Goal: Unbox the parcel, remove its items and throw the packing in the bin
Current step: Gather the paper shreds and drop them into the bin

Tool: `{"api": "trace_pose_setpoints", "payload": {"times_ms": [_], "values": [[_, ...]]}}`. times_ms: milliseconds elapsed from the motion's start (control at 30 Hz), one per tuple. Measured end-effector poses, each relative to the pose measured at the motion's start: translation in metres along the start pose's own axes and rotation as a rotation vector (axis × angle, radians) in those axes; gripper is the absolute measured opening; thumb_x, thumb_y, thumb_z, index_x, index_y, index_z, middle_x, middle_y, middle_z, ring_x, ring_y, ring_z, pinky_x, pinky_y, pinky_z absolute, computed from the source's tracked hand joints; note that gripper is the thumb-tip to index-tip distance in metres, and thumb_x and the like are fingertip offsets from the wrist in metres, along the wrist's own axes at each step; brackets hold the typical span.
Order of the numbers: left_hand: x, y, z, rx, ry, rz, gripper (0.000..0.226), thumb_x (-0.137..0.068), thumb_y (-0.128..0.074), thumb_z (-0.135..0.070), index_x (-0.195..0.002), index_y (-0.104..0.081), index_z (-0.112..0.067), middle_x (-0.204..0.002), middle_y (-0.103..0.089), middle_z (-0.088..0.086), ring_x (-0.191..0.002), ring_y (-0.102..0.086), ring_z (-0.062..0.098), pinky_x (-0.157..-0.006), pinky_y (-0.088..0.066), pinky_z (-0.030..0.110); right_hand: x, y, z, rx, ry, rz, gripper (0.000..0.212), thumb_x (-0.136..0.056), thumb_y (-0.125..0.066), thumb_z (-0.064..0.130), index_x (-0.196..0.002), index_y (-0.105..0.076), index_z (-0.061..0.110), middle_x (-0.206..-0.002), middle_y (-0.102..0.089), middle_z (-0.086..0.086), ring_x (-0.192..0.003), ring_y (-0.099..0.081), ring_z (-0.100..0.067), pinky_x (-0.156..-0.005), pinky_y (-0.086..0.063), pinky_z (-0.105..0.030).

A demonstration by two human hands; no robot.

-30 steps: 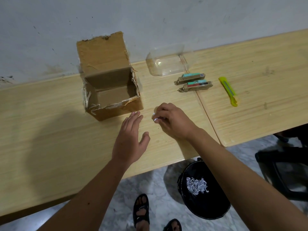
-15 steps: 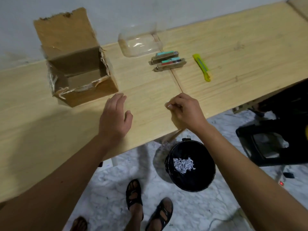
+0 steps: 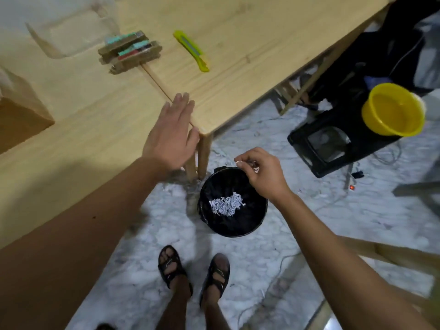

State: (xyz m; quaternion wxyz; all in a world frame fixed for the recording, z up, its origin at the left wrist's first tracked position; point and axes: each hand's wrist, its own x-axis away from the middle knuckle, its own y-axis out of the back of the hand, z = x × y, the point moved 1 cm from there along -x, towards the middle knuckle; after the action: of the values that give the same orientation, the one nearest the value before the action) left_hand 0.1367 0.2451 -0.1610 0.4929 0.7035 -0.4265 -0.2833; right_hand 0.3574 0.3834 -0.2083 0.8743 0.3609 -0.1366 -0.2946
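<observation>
My right hand (image 3: 260,173) hovers over the far rim of the black bin (image 3: 254,220) on the floor, its fingers pinched on small white paper shreds (image 3: 255,168). A clump of shredded paper (image 3: 227,203) lies inside the bin. My left hand (image 3: 170,136) rests flat, fingers spread, on the wooden table (image 3: 238,51) near its front edge. Only a corner of the brown cardboard box (image 3: 16,115) shows at the far left. Two small packaged items (image 3: 129,52) lie side by side on the table.
A yellow-green utility knife (image 3: 191,50) lies right of the items, and a clear plastic container (image 3: 69,32) behind them. A black stool (image 3: 333,141) with a yellow bowl (image 3: 392,109) stands to the right. My sandalled feet (image 3: 194,270) are just in front of the bin.
My right hand carried the pinched shreds off the table edge and down over the bin. The view swung right and down, so the box slid almost out of sight. My left hand stayed on the table.
</observation>
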Motion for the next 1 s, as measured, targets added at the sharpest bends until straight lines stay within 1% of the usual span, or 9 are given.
{"api": "trace_pose_setpoints", "payload": {"times_ms": [133, 267, 333, 400, 467, 533, 700, 833, 1000], "values": [[0.001, -0.004, -0.005, -0.041, 0.003, 0.002, 0.066, -0.11, -0.031, -0.036, -0.166, -0.015, -0.007, -0.176, -0.008, 0.01, -0.164, -0.002, 0.022, -0.133, -0.005, 0.043, 0.034, -0.017, -0.038, -0.068, -0.134, 0.039, 0.01, -0.092, -0.076, 0.015, -0.101, -0.08, 0.016, -0.096, -0.071, 0.003, -0.078, -0.067, -0.006, -0.075, -0.047, -0.005], [0.002, -0.005, -0.006, -0.053, 0.016, -0.001, 0.066, -0.109, -0.031, -0.037, -0.166, -0.016, -0.008, -0.176, -0.01, 0.009, -0.164, -0.004, 0.021, -0.133, -0.007, 0.044, 0.055, -0.029, -0.059, -0.103, -0.244, 0.097, 0.017, -0.092, -0.076, 0.016, -0.108, -0.079, 0.021, -0.101, -0.077, 0.0, -0.083, -0.072, -0.011, -0.081, -0.057, -0.02], [0.002, -0.005, -0.006, -0.051, 0.013, -0.008, 0.066, -0.109, -0.031, -0.037, -0.166, -0.016, -0.008, -0.176, -0.01, 0.008, -0.164, -0.003, 0.02, -0.133, -0.006, 0.043, 0.059, -0.031, -0.066, -0.074, -0.277, 0.118, 0.02, -0.09, -0.077, 0.015, -0.108, -0.079, 0.022, -0.103, -0.078, 0.002, -0.085, -0.07, -0.01, -0.079, -0.053, -0.013], [0.002, -0.006, -0.005, -0.045, 0.012, -0.019, 0.065, -0.109, -0.032, -0.037, -0.166, -0.016, -0.009, -0.176, -0.01, 0.008, -0.164, -0.004, 0.02, -0.134, -0.006, 0.042, 0.06, -0.03, -0.07, -0.063, -0.299, 0.113, 0.021, -0.088, -0.079, 0.016, -0.108, -0.079, 0.024, -0.104, -0.077, 0.007, -0.089, -0.07, -0.012, -0.079, -0.053, -0.014], [0.002, -0.008, -0.004, -0.046, 0.01, -0.025, 0.066, -0.109, -0.031, -0.037, -0.166, -0.017, -0.009, -0.176, -0.011, 0.008, -0.164, -0.004, 0.02, -0.134, -0.006, 0.042, 0.061, -0.028, -0.071, -0.082, -0.323, 0.093, 0.022, -0.087, -0.079, 0.017, -0.107, -0.079, 0.028, -0.101, -0.073, 0.015, -0.091, -0.067, -0.005, -0.083, -0.054, -0.017], [0.002, -0.008, -0.004, -0.043, 0.011, -0.031, 0.066, -0.108, -0.031, -0.037, -0.166, -0.018, -0.009, -0.176, -0.012, 0.008, -0.164, -0.005, 0.02, -0.133, -0.007, 0.042, 0.062, -0.025, -0.07, -0.097, -0.331, 0.076, 0.024, -0.087, -0.079, 0.016, -0.107, -0.079, 0.029, -0.099, -0.069, 0.019, -0.091, -0.064, 0.004, -0.084, -0.05, -0.01], [0.002, -0.008, -0.003, -0.015, 0.008, -0.046, 0.066, -0.109, -0.035, -0.037, -0.166, -0.02, -0.008, -0.176, -0.013, 0.008, -0.164, -0.006, 0.02, -0.134, -0.006, 0.041, 0.063, -0.02, -0.072, -0.155, -0.35, 0.046, 0.022, -0.091, -0.074, 0.006, -0.108, -0.079, 0.02, -0.099, -0.074, 0.014, -0.09, -0.066, 0.013, -0.081, -0.05, -0.006], [0.002, -0.009, -0.002, 0.013, 0.01, -0.054, 0.065, -0.109, -0.035, -0.037, -0.165, -0.022, -0.009, -0.176, -0.014, 0.007, -0.163, -0.007, 0.019, -0.133, -0.007, 0.041, 0.061, -0.017, -0.068, -0.192, -0.34, 0.01, 0.021, -0.091, -0.072, 0.002, -0.107, -0.08, 0.015, -0.101, -0.077, 0.007, -0.089, -0.068, 0.01, -0.078, -0.05, -0.005], [0.004, -0.01, 0.004, 0.079, -0.01, -0.05, 0.063, -0.11, -0.039, -0.037, -0.164, -0.026, -0.008, -0.175, -0.018, 0.008, -0.163, -0.009, 0.019, -0.133, -0.007, 0.041, 0.058, -0.016, -0.059, -0.215, -0.313, 0.006, 0.027, -0.095, -0.063, 0.001, -0.107, -0.079, 0.02, -0.107, -0.077, 0.009, -0.098, -0.071, -0.002, -0.088, -0.059, -0.021]]}}
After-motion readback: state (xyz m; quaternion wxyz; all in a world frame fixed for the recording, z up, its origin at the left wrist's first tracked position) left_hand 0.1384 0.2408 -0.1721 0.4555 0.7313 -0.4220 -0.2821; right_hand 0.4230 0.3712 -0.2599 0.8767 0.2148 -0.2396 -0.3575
